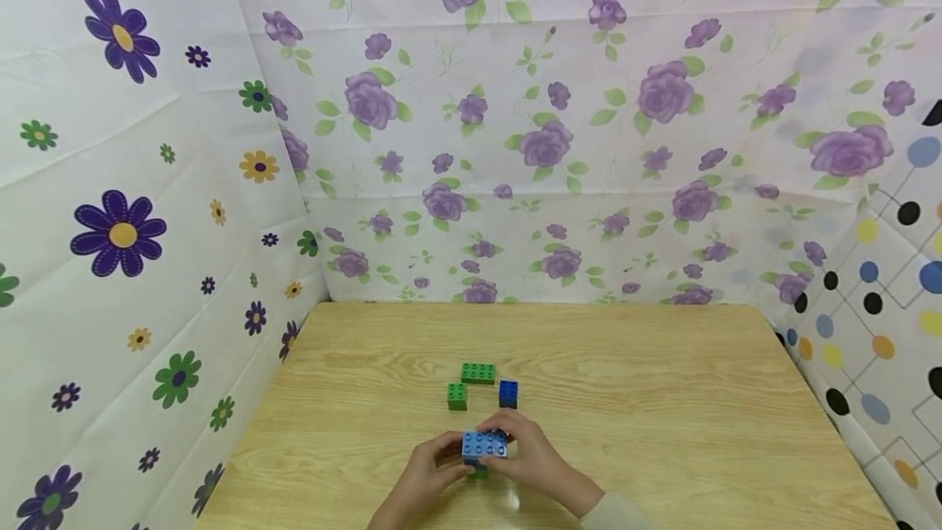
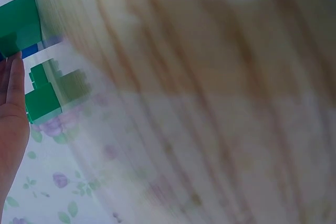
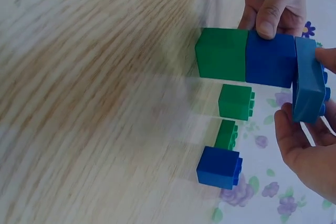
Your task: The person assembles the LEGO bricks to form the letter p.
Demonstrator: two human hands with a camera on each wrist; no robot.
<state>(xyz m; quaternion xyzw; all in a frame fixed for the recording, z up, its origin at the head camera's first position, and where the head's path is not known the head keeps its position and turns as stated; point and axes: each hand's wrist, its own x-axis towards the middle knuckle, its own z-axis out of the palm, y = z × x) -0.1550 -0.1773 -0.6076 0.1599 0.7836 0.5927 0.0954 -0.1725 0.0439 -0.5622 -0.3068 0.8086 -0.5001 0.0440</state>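
Note:
In the head view, my right hand [image 1: 536,458] pinches a light blue brick [image 1: 484,444] with studs facing up. The right wrist view shows this brick slightly tilted against a dark blue brick [image 3: 270,59]. That dark blue brick sits on a green brick [image 3: 221,55], which stands on the table. My left hand [image 1: 428,471] grips the dark blue brick from the side, its thumb pressed on the brick's face. From above, the light blue brick hides most of this stack. Only part of the left hand [image 2: 13,103] shows in the left wrist view.
Beyond the hands stand a small green brick [image 1: 457,397], a longer green brick [image 1: 478,374] and a separate dark blue brick [image 1: 508,394], all apart from the stack. The wooden table [image 1: 662,399] meets a flowered cloth [image 1: 515,227] at its back edge.

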